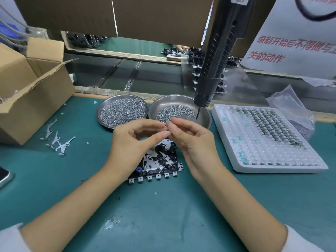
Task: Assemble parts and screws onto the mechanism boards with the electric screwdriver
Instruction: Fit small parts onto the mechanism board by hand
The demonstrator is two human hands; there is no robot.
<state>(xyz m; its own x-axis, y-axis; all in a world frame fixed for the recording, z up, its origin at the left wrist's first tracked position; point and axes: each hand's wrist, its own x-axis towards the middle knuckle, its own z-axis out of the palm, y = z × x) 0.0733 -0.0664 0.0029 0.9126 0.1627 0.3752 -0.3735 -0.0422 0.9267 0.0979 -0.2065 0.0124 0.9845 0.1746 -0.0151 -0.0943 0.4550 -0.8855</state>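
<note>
A green-matted workbench fills the head view, backed by cardboard panels and a white sign with red characters at the far right. Both forearms reach in from the near edge and meet above the middle of the bench. The left hand has its fingers curled, thumb and forefinger closing toward the right hand, whose fingertips bend in to meet them. Between the two sets of fingertips sits a tiny metal part; it is too small to make out, and which hand actually pinches it cannot be told. Directly under the hands lies the mechanism board, partly hidden by the left hand and wrist. The electric screwdriver hangs from above, its top cut off by the frame, its bit over the right steel dish of screws. A fuller left dish touches it. A white tray of small parts lies toward the right edge, loose metal levers and a cardboard box toward the left.
</note>
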